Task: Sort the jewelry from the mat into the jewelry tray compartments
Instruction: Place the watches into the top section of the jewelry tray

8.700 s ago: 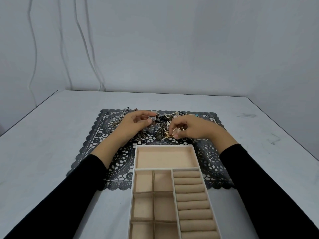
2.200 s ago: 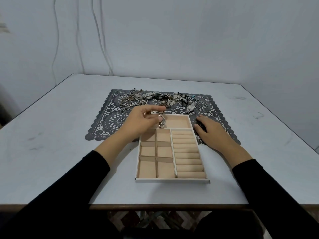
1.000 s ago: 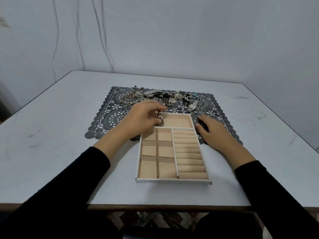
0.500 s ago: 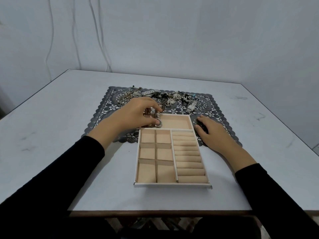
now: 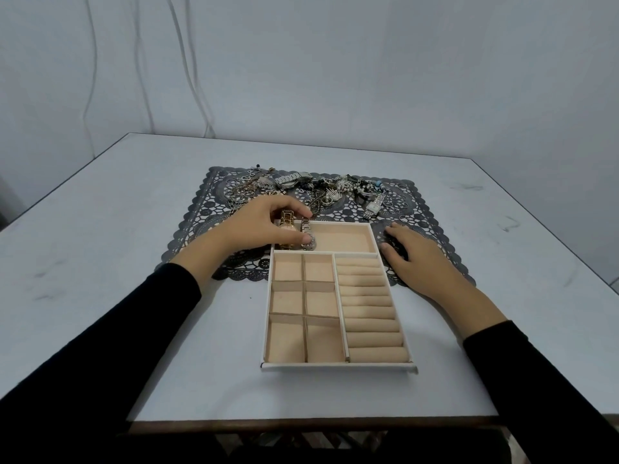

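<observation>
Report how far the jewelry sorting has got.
Done: nothing visibly settled; the tray's six small compartments and ring rolls are empty. In hand: the left hand grips a gold watch and a smaller silver watch at the long compartment's left end; the right hand rests flat on the mat. Left: the jewelry pile along the mat's far edge, including a square-faced watch.

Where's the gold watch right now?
Head view: the gold watch is at the left end of the tray's wide far compartment, gripped by the left hand.

Dim, even, bluish light; soft shadows; wide-angle bowing at edges.
</observation>
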Action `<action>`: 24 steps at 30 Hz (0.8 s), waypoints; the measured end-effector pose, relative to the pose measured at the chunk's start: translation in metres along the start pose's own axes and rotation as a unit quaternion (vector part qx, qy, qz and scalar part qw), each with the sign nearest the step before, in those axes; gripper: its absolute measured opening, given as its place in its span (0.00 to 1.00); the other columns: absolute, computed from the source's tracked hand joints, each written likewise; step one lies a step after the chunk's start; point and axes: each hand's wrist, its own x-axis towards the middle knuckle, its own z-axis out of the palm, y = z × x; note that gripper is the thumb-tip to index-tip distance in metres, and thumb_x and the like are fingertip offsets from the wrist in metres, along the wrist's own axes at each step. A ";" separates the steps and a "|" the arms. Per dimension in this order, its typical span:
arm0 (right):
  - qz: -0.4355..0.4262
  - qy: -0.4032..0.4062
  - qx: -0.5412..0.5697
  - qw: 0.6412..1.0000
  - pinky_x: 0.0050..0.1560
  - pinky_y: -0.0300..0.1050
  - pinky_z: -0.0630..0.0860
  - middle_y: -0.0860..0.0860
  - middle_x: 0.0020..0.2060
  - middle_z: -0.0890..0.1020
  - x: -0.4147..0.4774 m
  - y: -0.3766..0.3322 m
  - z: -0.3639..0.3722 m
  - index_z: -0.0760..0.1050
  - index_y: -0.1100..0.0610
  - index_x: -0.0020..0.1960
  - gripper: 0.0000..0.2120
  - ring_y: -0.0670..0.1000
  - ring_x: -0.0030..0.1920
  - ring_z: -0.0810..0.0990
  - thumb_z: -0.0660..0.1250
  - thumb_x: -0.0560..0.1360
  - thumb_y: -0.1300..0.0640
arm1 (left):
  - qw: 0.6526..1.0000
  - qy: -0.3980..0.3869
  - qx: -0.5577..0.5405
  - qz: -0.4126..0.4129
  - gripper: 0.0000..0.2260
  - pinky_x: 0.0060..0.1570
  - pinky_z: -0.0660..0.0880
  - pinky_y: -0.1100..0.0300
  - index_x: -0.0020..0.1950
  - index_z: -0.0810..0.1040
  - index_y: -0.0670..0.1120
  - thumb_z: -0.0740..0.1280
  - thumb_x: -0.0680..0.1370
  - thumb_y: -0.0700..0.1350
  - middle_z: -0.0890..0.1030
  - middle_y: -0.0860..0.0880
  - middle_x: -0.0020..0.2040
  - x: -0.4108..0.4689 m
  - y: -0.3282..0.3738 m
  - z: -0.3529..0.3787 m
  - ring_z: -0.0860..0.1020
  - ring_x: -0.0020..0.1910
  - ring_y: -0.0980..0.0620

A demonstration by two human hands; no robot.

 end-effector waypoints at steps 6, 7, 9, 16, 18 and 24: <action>0.000 0.002 0.001 1.000 0.71 0.43 0.58 0.53 0.73 0.66 0.000 0.000 -0.001 0.66 0.58 0.72 0.23 0.51 0.73 0.63 0.59 0.80 0.50 | 0.999 0.008 -0.043 0.001 0.18 0.54 0.75 0.48 0.56 0.81 0.55 0.80 0.68 0.47 0.83 0.53 0.52 -0.003 -0.003 0.002 0.79 0.46 0.54; 0.000 0.002 0.002 1.000 0.71 0.43 0.58 0.53 0.73 0.66 -0.001 0.000 -0.001 0.66 0.58 0.72 0.23 0.51 0.73 0.63 0.59 0.80 0.50 | 0.999 0.009 -0.047 0.000 0.18 0.55 0.75 0.47 0.56 0.81 0.55 0.80 0.68 0.47 0.82 0.52 0.53 -0.004 -0.003 0.002 0.79 0.47 0.53; 0.001 0.000 0.002 1.000 0.71 0.42 0.58 0.53 0.73 0.66 -0.001 -0.001 -0.002 0.66 0.57 0.73 0.23 0.51 0.73 0.63 0.59 0.80 0.50 | 0.999 0.005 -0.054 -0.001 0.19 0.57 0.76 0.47 0.57 0.81 0.55 0.80 0.68 0.46 0.82 0.51 0.53 -0.004 -0.003 0.003 0.81 0.50 0.46; 0.005 -0.003 0.006 1.000 0.71 0.43 0.58 0.54 0.73 0.66 -0.003 -0.004 -0.003 0.65 0.58 0.73 0.23 0.51 0.73 0.63 0.59 0.80 0.51 | 0.998 -0.011 -0.057 -0.005 0.18 0.54 0.77 0.54 0.56 0.80 0.58 0.79 0.69 0.46 0.82 0.55 0.51 -0.003 -0.005 0.003 0.81 0.46 0.55; 0.009 -0.002 0.010 1.000 0.71 0.42 0.58 0.54 0.73 0.66 -0.003 -0.005 -0.004 0.65 0.58 0.73 0.23 0.51 0.73 0.63 0.59 0.80 0.51 | 0.998 -0.014 -0.055 -0.002 0.18 0.51 0.77 0.58 0.57 0.79 0.58 0.78 0.69 0.48 0.81 0.57 0.51 -0.003 -0.005 0.004 0.80 0.45 0.57; 0.020 0.012 0.033 0.999 0.68 0.40 0.60 0.53 0.70 0.71 -0.002 -0.007 -0.006 0.67 0.58 0.72 0.22 0.51 0.70 0.68 0.60 0.80 0.52 | 0.999 -0.002 -0.039 0.010 0.12 0.49 0.74 0.63 0.55 0.80 0.57 0.75 0.73 0.48 0.80 0.62 0.50 -0.004 -0.003 0.004 0.78 0.44 0.57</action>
